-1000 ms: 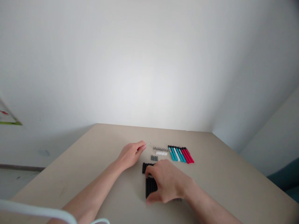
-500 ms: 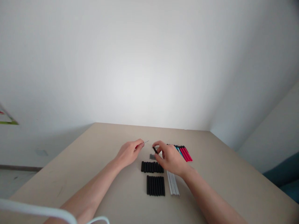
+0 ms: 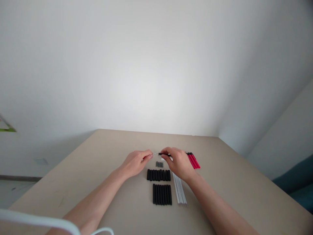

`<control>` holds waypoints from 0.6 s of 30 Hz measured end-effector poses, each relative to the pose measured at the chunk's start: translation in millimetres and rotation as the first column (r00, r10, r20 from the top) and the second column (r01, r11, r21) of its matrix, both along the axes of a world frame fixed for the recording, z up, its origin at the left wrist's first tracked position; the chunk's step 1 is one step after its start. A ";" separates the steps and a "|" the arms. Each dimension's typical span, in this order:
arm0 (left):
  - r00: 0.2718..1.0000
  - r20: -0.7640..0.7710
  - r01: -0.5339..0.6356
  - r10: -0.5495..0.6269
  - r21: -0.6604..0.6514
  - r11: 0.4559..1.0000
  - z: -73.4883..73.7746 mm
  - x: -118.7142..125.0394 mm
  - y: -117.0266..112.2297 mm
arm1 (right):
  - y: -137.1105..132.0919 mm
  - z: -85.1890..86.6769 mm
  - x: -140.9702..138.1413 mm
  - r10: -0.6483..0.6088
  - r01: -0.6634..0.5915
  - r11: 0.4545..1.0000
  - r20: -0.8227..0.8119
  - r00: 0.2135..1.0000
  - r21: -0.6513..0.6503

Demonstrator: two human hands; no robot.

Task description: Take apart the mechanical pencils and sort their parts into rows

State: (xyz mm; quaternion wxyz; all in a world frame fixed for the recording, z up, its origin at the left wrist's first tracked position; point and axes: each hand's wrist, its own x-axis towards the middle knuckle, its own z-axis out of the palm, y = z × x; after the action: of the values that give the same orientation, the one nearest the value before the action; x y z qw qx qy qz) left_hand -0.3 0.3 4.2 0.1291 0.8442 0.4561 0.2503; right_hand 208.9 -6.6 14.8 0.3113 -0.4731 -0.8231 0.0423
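Observation:
My left hand (image 3: 137,163) pinches a thin pen refill (image 3: 155,153), whose slender tip, seemingly with a spring on it, points right. Closed around a short black pen barrel piece (image 3: 160,153) is my right hand (image 3: 178,163). The barrel's end faces the refill's tip at very close range; whether they touch is hard to make out. Just below the hands lies a small group of metal springs (image 3: 159,164). Nearer me are two rows of black barrel pieces, an upper row (image 3: 158,175) and a lower row (image 3: 162,195). White refills (image 3: 179,191) lie beside them, partly under my right hand.
Several red pens (image 3: 194,161) with black ends lie right of my right hand. The beige table (image 3: 110,202) meets a white wall (image 3: 156,81) at the back. A pale curved rod (image 3: 41,219) crosses the lower left corner. Dark teal fabric (image 3: 293,179) hangs at the right.
My hands have come closer together. The black barrel piece has turned from a steep tilt to nearly level, its end now in line with the refill's tip.

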 end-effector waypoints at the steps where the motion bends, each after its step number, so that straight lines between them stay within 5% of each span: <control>1: 1.000 -0.004 0.006 -0.006 -0.001 1.000 0.2 0.1 -0.3 | 0.2 -0.2 0.1 0.001 -0.001 1.000 0.003 1.000 0.008; 18: 0.994 -0.101 0.040 -0.039 0.009 0.999 0.7 2.4 -3.0 | 0.3 0.2 -3.0 0.100 -0.101 0.993 0.027 0.995 0.060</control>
State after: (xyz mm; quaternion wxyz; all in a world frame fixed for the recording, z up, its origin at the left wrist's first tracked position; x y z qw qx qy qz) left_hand 2.1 -2.7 4.9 0.1061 0.8653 0.4439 0.2073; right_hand 205.9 -6.3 15.0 0.3132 -0.4216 -0.8505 0.0268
